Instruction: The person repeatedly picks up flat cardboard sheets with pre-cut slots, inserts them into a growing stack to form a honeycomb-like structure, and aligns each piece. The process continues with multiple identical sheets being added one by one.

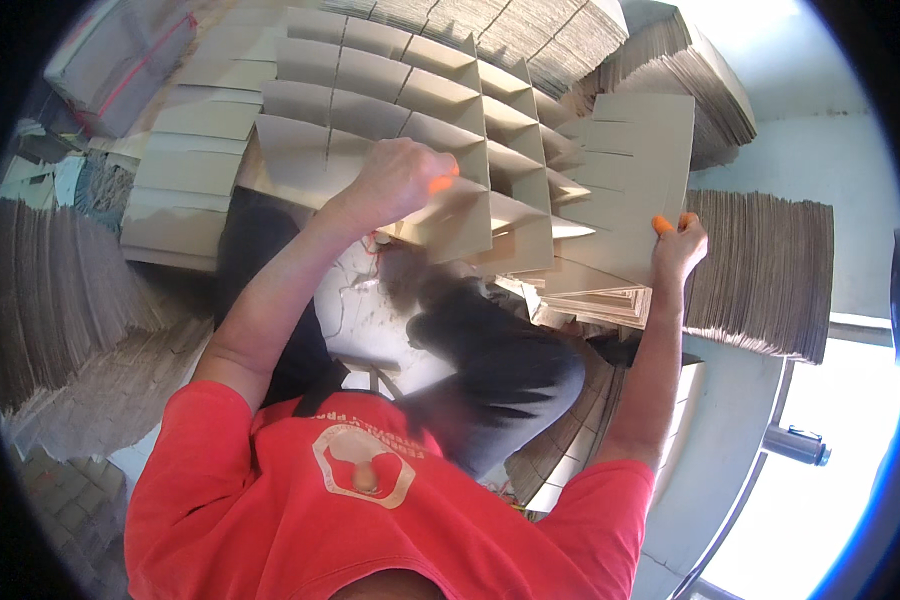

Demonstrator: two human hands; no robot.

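Cardboard stacks crowd all sides, above a cracked pale floor. The left hand is closed on the cardboard divider grid; the right hand pinches a slotted cardboard sheet.

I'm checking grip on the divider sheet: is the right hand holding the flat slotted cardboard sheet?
Yes, the right hand pinches the lower edge of the slotted sheet with orange-tipped fingers.

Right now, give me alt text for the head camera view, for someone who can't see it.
A person in a red shirt assembles a grid of slotted tan cardboard dividers: the left hand grips one strip, the right hand holds a slotted flat cardboard sheet. Stacks of flat cardboard surround them.
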